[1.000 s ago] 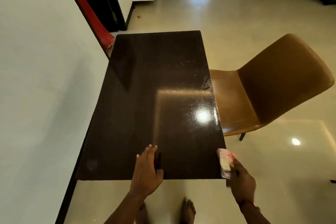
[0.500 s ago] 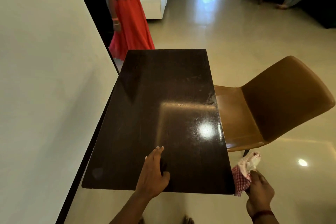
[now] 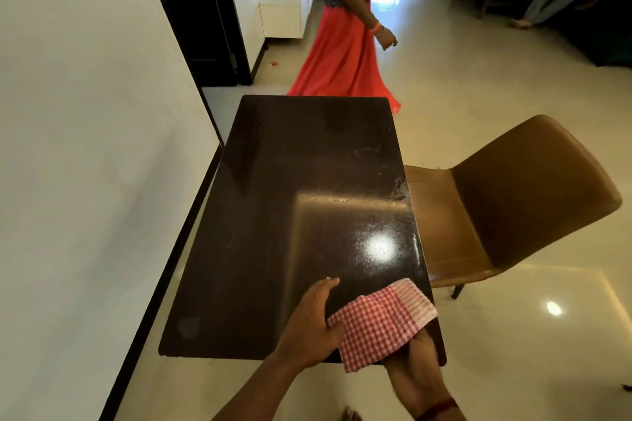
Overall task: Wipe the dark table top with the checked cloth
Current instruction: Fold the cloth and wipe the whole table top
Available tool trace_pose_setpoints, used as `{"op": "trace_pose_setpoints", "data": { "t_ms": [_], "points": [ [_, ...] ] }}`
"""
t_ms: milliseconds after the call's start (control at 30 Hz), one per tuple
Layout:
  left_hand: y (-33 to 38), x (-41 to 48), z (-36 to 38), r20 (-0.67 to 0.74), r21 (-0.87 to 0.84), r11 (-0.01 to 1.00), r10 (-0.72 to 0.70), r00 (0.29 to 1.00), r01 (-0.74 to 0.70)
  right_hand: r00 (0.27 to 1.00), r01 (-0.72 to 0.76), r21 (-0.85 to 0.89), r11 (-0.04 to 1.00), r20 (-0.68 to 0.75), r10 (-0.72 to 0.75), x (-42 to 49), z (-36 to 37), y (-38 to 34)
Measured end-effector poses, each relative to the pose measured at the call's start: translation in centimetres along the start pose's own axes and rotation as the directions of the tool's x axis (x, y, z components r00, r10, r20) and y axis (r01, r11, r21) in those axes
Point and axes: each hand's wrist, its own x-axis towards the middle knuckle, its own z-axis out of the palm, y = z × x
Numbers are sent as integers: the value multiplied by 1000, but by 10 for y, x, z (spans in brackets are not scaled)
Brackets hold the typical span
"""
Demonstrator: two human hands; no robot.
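Dark table (image 3: 273,215) runs off ahead of the fingers, with a tan chair (image 3: 513,202) out to their right. The cloth (image 3: 379,321) sits on the near right corner, draped over the right hand's (image 3: 417,362) fingers, so can't tell if they're curled or flat. Left hand (image 3: 307,321) lies flat just left of it, fingers straight and together, thumb touching the cloth.

Home living area: glossy tiled floor (image 3: 478,106), tan chair (image 3: 513,202), white cabinet (image 3: 285,7).
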Motion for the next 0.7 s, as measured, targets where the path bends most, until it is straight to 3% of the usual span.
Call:
{"op": "trace_pose_setpoints", "data": {
  "t_ms": [167, 467, 700],
  "points": [
    [2, -14, -6, 36, -16, 999, -37, 999, 38, 995, -82, 78, 994, 61, 77, -3, 25, 21],
    [-7, -34, -20, -59, -130, 982, -145, 988, 137, 935, -107, -65, 992, 332, 123, -11, 51, 15],
    [-8, -47, -24, -81, -92, 984, -161, 984, 154, 915, -57, -300, 952, 365, 170, -4, 52, 29]
  ]
}}
